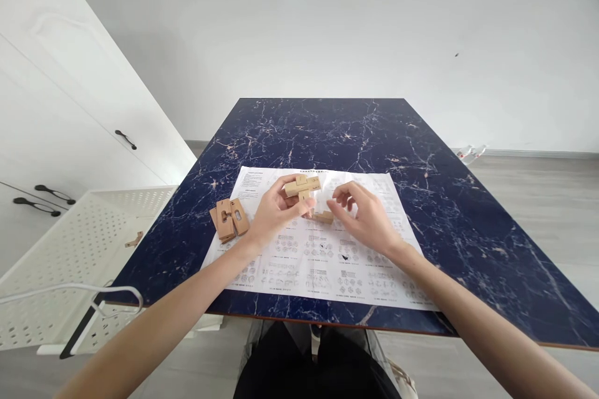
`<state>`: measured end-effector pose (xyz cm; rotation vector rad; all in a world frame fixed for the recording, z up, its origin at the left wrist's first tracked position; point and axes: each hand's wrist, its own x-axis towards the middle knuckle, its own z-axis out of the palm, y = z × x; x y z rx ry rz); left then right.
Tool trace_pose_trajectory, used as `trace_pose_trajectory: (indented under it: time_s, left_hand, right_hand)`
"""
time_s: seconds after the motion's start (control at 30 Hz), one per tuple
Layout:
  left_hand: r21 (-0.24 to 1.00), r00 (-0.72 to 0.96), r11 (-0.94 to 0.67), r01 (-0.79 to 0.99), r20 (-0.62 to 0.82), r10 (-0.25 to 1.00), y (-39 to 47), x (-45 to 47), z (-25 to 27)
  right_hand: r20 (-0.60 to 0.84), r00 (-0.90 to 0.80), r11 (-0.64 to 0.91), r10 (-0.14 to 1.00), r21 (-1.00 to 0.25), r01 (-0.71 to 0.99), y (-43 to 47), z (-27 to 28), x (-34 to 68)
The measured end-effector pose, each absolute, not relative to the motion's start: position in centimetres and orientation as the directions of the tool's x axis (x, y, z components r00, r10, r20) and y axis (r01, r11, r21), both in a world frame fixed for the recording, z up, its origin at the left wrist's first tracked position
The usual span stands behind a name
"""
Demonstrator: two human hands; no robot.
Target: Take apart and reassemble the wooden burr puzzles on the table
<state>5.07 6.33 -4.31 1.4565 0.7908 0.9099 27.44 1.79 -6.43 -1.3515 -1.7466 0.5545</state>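
Observation:
My left hand (279, 207) is closed around several interlocked wooden puzzle pieces (303, 186), light in colour and marked with small dark writing. They are held above a printed instruction sheet (290, 274). To the right, my right hand (359, 211) hovers apart from them with bent fingers, thumb and fingertips separated and nothing visible between them. A loose notched wooden piece (324, 217) lies on the sheet between the two hands, partly hidden behind the left one. Darker wooden pieces (229, 219), numbered 1 and 2, are stacked left of my left hand.
The dark blue marbled table (318, 131) stands against a wall. On its left is a white perforated basket (88, 243) with a small wooden piece (134, 239) in it, next to white cabinets (84, 87). A clear object (470, 154) is on the floor at right.

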Motion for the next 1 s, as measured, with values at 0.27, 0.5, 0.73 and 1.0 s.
trace_pose_trajectory:
  time_s: [0.27, 0.5, 0.73, 1.0]
  left_hand:
    - [0.997, 0.438, -0.076, -0.022, 0.078, 0.896, 6.4, 5.1, -4.2]
    - [0.972, 0.44, -0.206, 0.114, 0.136, 0.888, 5.9, 5.1, -4.2]
    - [0.886, 0.408, -0.398, 0.238, 0.28, 0.869, 5.5, 5.4, -4.4]
    - [0.761, 0.492, -0.552, 0.34, 0.356, 0.794, 5.6, 5.4, -5.2]
  right_hand:
    - [0.424, -0.271, 0.48, 0.864, -0.534, 0.696, 2.3, -7.9, 27.6]
    - [0.375, -0.12, 0.365, 0.919, -0.697, 0.617, 2.0, -7.1, 27.8]
    - [0.488, -0.172, 0.483, 0.856, -0.634, 0.604, 1.4, -6.7, 27.4]
    - [0.506, -0.203, 0.501, 0.838, -0.568, 0.653, 1.1, -7.3, 27.6]
